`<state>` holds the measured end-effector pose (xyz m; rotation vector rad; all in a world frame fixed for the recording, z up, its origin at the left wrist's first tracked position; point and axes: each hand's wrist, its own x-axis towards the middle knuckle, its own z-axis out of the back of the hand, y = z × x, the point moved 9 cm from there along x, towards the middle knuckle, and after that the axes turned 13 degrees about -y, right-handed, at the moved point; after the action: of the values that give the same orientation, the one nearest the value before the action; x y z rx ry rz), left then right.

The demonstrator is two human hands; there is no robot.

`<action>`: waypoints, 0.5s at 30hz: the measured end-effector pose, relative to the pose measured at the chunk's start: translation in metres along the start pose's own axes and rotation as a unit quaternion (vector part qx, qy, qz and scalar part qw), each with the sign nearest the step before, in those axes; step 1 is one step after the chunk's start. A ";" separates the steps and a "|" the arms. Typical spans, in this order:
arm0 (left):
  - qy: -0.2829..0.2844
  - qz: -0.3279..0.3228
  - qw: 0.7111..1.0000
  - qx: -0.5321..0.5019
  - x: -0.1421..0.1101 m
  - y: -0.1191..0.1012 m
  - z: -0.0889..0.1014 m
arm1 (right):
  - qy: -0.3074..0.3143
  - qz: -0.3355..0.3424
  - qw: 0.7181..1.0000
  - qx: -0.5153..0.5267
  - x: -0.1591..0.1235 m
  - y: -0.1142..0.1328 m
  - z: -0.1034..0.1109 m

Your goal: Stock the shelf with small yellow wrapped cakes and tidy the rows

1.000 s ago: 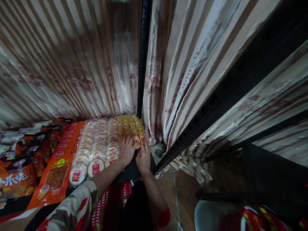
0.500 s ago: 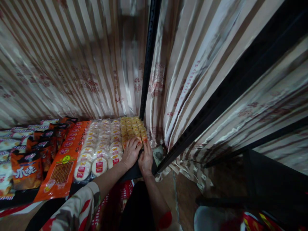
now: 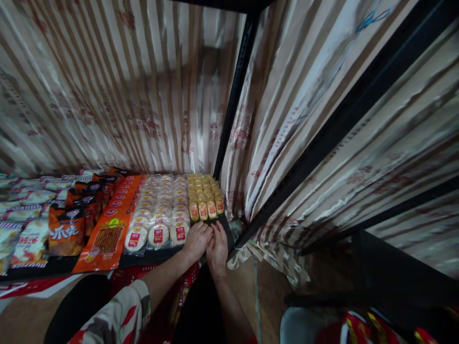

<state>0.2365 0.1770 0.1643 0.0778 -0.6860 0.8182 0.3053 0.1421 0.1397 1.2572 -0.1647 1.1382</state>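
My left hand [image 3: 198, 240] and my right hand [image 3: 217, 246] meet over the dark front corner of the shelf [image 3: 223, 220]. Fingers of both are curled and close together; whatever may be between them is hidden. Just beyond the fingertips stand rows of small yellow-wrapped packets [image 3: 207, 209] with red labels on the front ones. To their left are rows of round white cakes [image 3: 158, 235] in clear wrap with red labels. Neither hand appears to touch these cakes.
Orange snack packs [image 3: 107, 239], orange-black bags [image 3: 66, 231] and white bags [image 3: 32, 243] line the shelf leftward. A black upright post [image 3: 234, 95] and a slanting black beam [image 3: 304, 167] flank the right end. Striped curtains [image 3: 161, 95] hang behind. A red basket [image 3: 134, 273] is below.
Both hands have drawn back from the yellow packets toward the shelf's front edge, uncovering the front row. The camera view has shifted, showing more of the shelf's left side.
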 end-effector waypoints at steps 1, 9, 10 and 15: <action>0.002 0.005 1.000 -0.003 -0.006 0.000 0.003 | 0.002 -0.001 1.000 0.004 -0.005 0.003 0.001; 0.066 0.077 0.995 -0.019 -0.067 0.017 0.025 | 0.034 -0.013 0.998 0.050 -0.056 0.040 0.004; 0.074 0.083 0.993 -0.024 -0.076 0.020 0.028 | 0.044 -0.015 0.997 0.057 -0.065 0.045 0.003; 0.129 0.138 0.981 -0.043 -0.131 0.043 0.032 | 0.110 -0.022 0.991 0.078 -0.112 0.063 -0.011</action>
<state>0.1266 0.1116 0.1037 -0.2028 -0.4906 1.0426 0.1996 0.0786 0.1038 1.2555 0.1190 1.2600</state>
